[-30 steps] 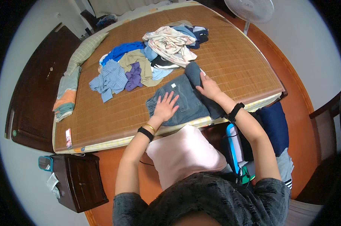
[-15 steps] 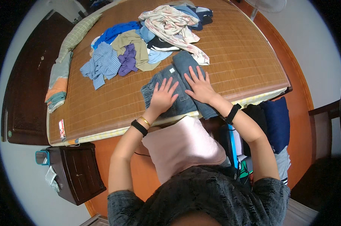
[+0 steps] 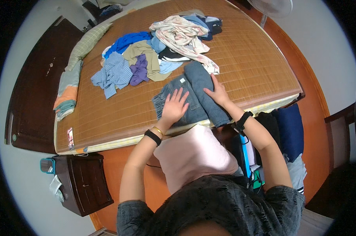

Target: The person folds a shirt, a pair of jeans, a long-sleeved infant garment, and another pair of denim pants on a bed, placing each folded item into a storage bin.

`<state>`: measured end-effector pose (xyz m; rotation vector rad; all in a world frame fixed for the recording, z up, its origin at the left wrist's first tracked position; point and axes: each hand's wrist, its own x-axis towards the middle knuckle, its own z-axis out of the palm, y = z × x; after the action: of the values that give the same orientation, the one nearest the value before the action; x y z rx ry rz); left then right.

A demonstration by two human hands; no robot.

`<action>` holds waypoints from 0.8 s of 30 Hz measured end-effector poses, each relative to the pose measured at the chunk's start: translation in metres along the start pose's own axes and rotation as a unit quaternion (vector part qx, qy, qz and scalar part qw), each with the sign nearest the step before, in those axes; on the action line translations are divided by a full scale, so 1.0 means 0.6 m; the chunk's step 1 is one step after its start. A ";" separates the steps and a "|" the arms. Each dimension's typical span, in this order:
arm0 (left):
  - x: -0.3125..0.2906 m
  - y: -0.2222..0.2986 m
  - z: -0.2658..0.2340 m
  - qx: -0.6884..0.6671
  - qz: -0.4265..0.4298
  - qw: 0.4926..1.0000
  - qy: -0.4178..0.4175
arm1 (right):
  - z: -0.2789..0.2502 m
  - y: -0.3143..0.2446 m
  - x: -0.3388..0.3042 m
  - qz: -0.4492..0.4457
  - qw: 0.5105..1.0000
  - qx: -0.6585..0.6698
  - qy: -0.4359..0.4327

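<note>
A folded pair of blue-grey denim jeans (image 3: 193,104) lies at the bed's near edge, with a gathered waistband at its left and a small white label near the top. My left hand (image 3: 175,107) rests flat on the waist part, fingers spread. Along the right side of the jeans, my right hand (image 3: 218,93) touches the folded-over legs, its thumb apart from the fingers. Neither hand grips anything. Just beyond is a heap of loose clothes, including a pink-and-white patterned garment (image 3: 180,33), a khaki garment (image 3: 148,59), a purple cloth (image 3: 139,70) and a blue striped shirt (image 3: 114,72).
The bed carries a brown woven mat (image 3: 252,59). A pillow (image 3: 83,45) and folded bedding (image 3: 66,92) line its left side. A pink cushion (image 3: 193,157) sits before me. Dark drawers (image 3: 83,185) stand at lower left, more clothes (image 3: 290,131) at right, a fan (image 3: 270,8) behind.
My right hand has slid from the top of the folded legs to their right edge. My left hand stays on the waist part. The view has shifted slightly.
</note>
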<state>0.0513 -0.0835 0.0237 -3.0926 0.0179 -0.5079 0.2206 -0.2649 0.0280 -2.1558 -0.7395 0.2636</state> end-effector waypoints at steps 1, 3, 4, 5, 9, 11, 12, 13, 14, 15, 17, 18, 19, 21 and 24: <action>0.000 0.001 0.001 -0.010 -0.005 1.000 -0.016 | -0.001 0.009 0.011 0.014 1.000 -0.004 0.006; 0.001 -0.003 -0.007 -0.013 -0.006 0.999 -0.042 | -0.013 0.008 0.038 0.014 0.998 -0.030 -0.044; 0.002 -0.005 -0.011 -0.006 -0.003 0.999 -0.034 | -0.020 0.002 0.053 0.021 0.993 -0.057 -0.097; 0.004 -0.006 -0.014 0.009 -0.059 0.998 -0.025 | -0.022 -0.004 0.064 -0.003 0.992 -0.062 -0.113; 0.000 -0.020 -0.028 -0.053 -0.175 0.982 -0.048 | -0.036 -0.083 0.075 0.006 0.964 -0.253 -0.081; -0.010 -0.024 -0.024 -0.132 -0.148 0.978 -0.071 | -0.026 -0.094 0.082 -0.045 0.949 -0.311 -0.034; -0.014 -0.023 -0.017 -0.130 -0.148 0.978 -0.072 | -0.016 -0.097 0.084 -0.091 0.925 -0.370 0.010; -0.012 -0.017 -0.014 -0.186 -0.136 0.973 -0.012 | -0.001 -0.105 0.079 -0.151 0.900 -0.401 0.083; -0.011 -0.009 -0.009 -0.242 -0.124 0.961 0.047 | 0.006 -0.108 0.073 -0.148 0.901 -0.400 0.082; -0.011 0.000 -0.002 -0.259 -0.134 0.953 0.086 | 0.014 -0.108 0.066 -0.185 0.879 -0.431 0.083; -0.026 -0.006 0.021 -0.246 -0.166 0.952 0.070 | 0.037 -0.125 0.040 -0.255 0.850 -0.453 0.083; -0.035 -0.011 0.032 -0.233 -0.194 0.951 0.056 | 0.043 -0.128 0.025 -0.258 0.851 -0.451 0.076; -0.032 -0.009 0.025 -0.243 -0.241 0.938 -0.054 | 0.038 -0.130 0.007 -0.293 0.864 -0.405 0.060; -0.025 -0.009 0.004 -0.243 -0.250 0.932 -0.097 | 0.035 -0.121 -0.018 -0.328 0.904 -0.270 0.042; -0.021 -0.027 -0.006 -0.257 -0.259 0.915 -0.170 | 0.044 -0.099 -0.003 -0.274 0.948 -0.153 -0.049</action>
<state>0.0385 -0.0670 0.0231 -3.6420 -0.8155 0.0781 0.1833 -0.2199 0.0561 -2.1255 -1.4784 -0.0427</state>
